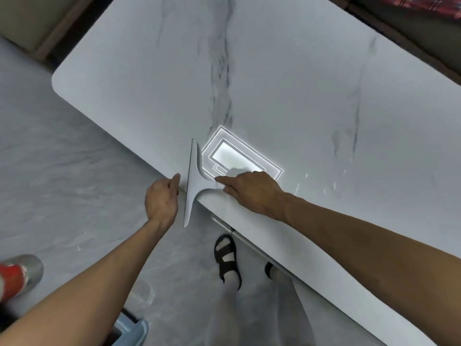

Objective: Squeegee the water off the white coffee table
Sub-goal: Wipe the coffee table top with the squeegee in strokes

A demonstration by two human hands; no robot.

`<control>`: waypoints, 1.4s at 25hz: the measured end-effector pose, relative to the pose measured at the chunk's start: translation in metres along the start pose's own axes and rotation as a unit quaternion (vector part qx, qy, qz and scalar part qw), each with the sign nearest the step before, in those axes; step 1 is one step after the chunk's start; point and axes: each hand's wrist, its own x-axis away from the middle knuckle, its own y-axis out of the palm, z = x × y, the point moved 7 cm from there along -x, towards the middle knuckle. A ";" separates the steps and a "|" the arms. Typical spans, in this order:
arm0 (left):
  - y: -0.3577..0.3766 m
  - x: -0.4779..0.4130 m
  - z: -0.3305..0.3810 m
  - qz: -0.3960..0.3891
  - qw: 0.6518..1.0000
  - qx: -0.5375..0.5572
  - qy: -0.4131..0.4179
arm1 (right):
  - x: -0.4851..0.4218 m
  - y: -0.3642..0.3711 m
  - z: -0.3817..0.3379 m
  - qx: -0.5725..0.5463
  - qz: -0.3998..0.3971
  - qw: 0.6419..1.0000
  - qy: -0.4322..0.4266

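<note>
Right, my squeegee (191,188) sits at the near edge of the white coffee table (274,83), its blade lying across the lip so that the lower half hangs out over the floor (62,158). My right hand (252,191) is clamped on the handle, forefinger laid straight along it towards the blade, the other fingers curled over it. My left hand (162,198) waits just beside the blade, outside the edge, fingers loosely bent and holding nothing. Whether the thumb touches the surface I cannot tell.

How far along? This stroke looks to be at its finish, with the blade off the rim where any water would drop to the floor. The broad stretch of surface beyond and to the left of the blade shows no drops I can make out, only grey veining and the bright reflection of a ceiling light (239,156). To the right of my wrist, though, a scatter of water drops (307,176) glints near the front edge. So I judge the job partly done: that right-hand patch wants at least another pass, and the far end is too dim to call.
</note>
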 end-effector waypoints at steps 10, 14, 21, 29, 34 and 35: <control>0.066 0.043 0.067 -0.139 0.984 -0.027 0.105 | 0.202 0.009 0.147 0.014 -0.029 0.979 0.200; 0.098 0.063 0.102 -0.189 0.970 -0.067 0.140 | 0.271 0.012 0.183 0.014 -0.028 0.965 0.259; 0.108 0.077 0.106 -0.162 0.983 -0.017 0.080 | 0.314 -0.007 0.203 0.046 -0.016 0.957 0.286; 0.087 0.091 0.072 -0.087 0.995 -0.028 0.028 | 0.158 0.054 0.064 -0.054 -0.053 0.997 0.029; 0.117 0.116 0.089 -0.094 0.991 -0.068 0.064 | 0.196 0.068 0.105 -0.025 -0.038 0.998 0.032; 0.126 0.122 0.097 -0.099 0.990 -0.072 0.071 | 0.217 0.065 0.127 -0.020 -0.040 0.998 0.044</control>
